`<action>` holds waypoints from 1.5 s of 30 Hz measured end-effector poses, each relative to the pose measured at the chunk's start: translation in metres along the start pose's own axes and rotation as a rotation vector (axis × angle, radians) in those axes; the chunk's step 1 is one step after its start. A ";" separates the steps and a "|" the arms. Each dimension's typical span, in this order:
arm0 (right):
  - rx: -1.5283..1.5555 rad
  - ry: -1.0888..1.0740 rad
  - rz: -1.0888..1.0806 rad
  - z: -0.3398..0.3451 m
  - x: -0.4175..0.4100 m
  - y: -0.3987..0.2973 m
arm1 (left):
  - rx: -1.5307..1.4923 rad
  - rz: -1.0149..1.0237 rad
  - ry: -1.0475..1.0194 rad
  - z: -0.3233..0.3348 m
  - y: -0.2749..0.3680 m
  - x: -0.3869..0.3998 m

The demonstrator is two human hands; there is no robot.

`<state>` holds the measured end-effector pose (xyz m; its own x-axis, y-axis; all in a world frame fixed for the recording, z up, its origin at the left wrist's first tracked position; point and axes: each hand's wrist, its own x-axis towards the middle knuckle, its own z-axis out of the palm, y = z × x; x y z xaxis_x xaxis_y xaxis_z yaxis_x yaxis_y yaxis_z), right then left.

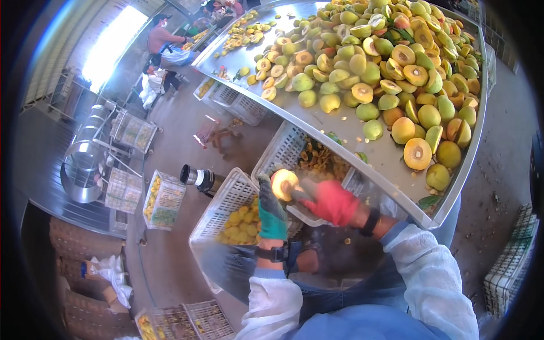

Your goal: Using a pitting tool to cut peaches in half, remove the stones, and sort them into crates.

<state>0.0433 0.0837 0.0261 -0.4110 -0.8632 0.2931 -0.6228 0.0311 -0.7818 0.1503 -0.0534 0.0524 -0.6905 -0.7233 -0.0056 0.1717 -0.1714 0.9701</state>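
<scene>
My left hand (272, 214), in a green glove with dark coated fingers, holds a halved yellow peach (281, 185) with its cut face turned to my right. My right hand (333, 202), in a red glove, has its blurred dark fingertips at the peach's pit side. Whether those fingers grip a small tool cannot be made out. Below the hands stands a white plastic crate (227, 193) holding yellow peach halves (242, 225). Behind them, under the table edge, another white crate (280, 146) contains brownish pits and scraps (321, 159).
A metal table (314, 123) with a raised rim carries a heap of halved peaches (361, 72). A dark cylindrical flask (204, 180) is beside the near crate. More crates (163, 199) stand left, near a metal drum machine (83, 165). Stacked crates (510, 263) are right. Seated people (163, 42) work far off.
</scene>
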 end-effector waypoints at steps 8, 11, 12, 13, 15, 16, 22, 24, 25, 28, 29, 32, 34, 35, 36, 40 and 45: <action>-0.131 0.015 -0.104 0.002 -0.001 0.015 | 0.157 -0.036 -0.021 0.013 0.013 -0.007; -0.141 0.004 -0.138 0.001 0.001 0.007 | 0.205 -0.096 -0.031 -0.021 0.002 0.011; -0.141 -0.025 -0.143 0.000 0.001 0.006 | 0.205 -0.096 -0.028 -0.025 -0.002 0.014; -0.141 -0.054 -0.151 -0.001 0.002 0.004 | 0.238 -0.072 -0.018 -0.030 -0.005 0.016; -0.147 -0.068 -0.135 -0.001 0.001 0.009 | 0.265 -0.057 -0.018 -0.024 -0.006 0.016; -0.157 -0.078 -0.110 -0.004 -0.003 0.016 | 0.243 -0.141 -0.029 -0.002 0.005 0.009; -0.169 -0.042 -0.083 0.007 -0.001 0.005 | 0.551 0.082 -0.072 -0.037 -0.005 0.011; -0.113 -0.060 -0.079 0.006 -0.001 0.006 | 0.652 0.240 -0.102 -0.033 -0.008 0.008; -0.061 -0.073 -0.070 0.004 -0.002 0.007 | 0.396 0.086 -0.064 -0.023 -0.003 0.004; 0.173 0.024 -0.071 0.012 -0.003 0.014 | 0.051 -0.090 -0.002 -0.013 0.004 -0.005; 0.172 0.026 -0.074 0.014 -0.003 0.014 | -0.041 -0.114 0.020 -0.012 0.005 -0.006; 0.165 -0.012 0.037 0.020 -0.004 0.005 | -0.015 -0.064 0.025 -0.018 0.002 -0.005; 0.175 -0.004 0.044 0.021 -0.004 0.006 | 0.010 -0.031 0.030 -0.010 0.004 -0.006; 0.172 0.000 0.045 0.023 -0.005 0.007 | 0.010 -0.019 0.020 -0.006 0.004 -0.009; 0.236 0.018 0.049 0.026 -0.005 0.005 | 0.012 -0.004 0.015 -0.003 0.007 -0.013; 0.393 -0.012 0.145 0.032 -0.007 0.001 | 0.019 0.079 -0.011 -0.004 -0.006 -0.013; 0.233 0.036 0.072 0.034 -0.010 0.003 | 0.189 0.217 0.066 -0.002 -0.011 -0.014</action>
<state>0.0680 0.0752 0.0020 -0.4747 -0.8444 0.2483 -0.4223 -0.0290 -0.9060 0.1592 -0.0430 0.0418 -0.6036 -0.7724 0.1976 0.1721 0.1157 0.9783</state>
